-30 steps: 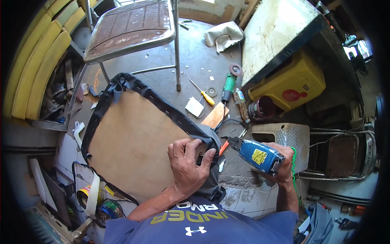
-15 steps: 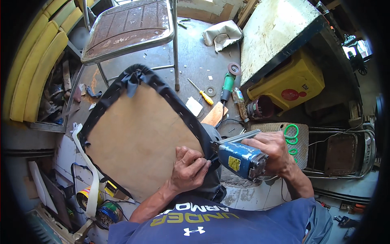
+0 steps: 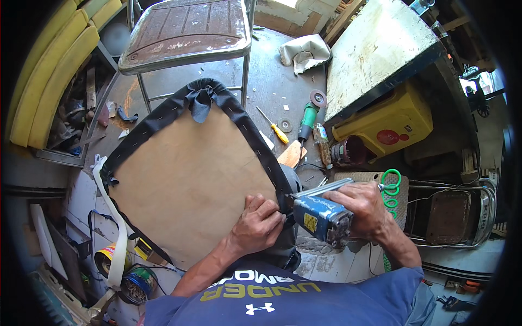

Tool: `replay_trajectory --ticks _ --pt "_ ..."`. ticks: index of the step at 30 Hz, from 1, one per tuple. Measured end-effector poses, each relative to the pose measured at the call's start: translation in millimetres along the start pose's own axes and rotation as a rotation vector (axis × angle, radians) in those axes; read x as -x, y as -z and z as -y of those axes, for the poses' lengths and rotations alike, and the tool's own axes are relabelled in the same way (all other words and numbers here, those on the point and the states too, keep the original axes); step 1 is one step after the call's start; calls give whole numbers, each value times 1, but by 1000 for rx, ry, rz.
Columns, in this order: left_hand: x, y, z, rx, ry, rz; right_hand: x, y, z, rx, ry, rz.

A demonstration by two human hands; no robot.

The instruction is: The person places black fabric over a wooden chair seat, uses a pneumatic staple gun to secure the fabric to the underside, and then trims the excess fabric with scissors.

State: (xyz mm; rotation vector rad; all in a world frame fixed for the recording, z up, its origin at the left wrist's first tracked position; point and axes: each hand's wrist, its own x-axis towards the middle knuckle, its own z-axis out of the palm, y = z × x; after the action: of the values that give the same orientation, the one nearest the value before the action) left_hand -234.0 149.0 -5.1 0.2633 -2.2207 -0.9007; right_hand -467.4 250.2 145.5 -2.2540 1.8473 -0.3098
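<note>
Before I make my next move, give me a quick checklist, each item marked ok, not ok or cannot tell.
1. Left hand pinching the black cover at the edge of the brown board: ok.
2. Blue staple gun gripped in the right hand: ok.
3. Left fingers well clear of the gun's nose: not ok; they look close beside it.
4. Nose pressed firmly on the cover: cannot tell; it is at the edge, but contact is unclear.
5. Green hose clear of the left hand: ok; it coils beyond the right hand.
6. Green grinder out of the way: ok; it lies on the floor beyond the board.
</note>
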Motion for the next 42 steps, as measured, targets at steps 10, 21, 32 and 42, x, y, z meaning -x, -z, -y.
replay_trajectory --ticks 10,21,32,42 --pt "-4 0 5 -46 18 49 20 -7 11 41 -82 -17" --pt "-6 22 -2 -4 26 209 35 -9 1 32 -137 -130" --pt "-137 88 29 -419 -231 909 42 -3 3 -26 -174 -287" --pt "-55 66 46 -519 -414 315 24 5 -2 -35 -168 -241"
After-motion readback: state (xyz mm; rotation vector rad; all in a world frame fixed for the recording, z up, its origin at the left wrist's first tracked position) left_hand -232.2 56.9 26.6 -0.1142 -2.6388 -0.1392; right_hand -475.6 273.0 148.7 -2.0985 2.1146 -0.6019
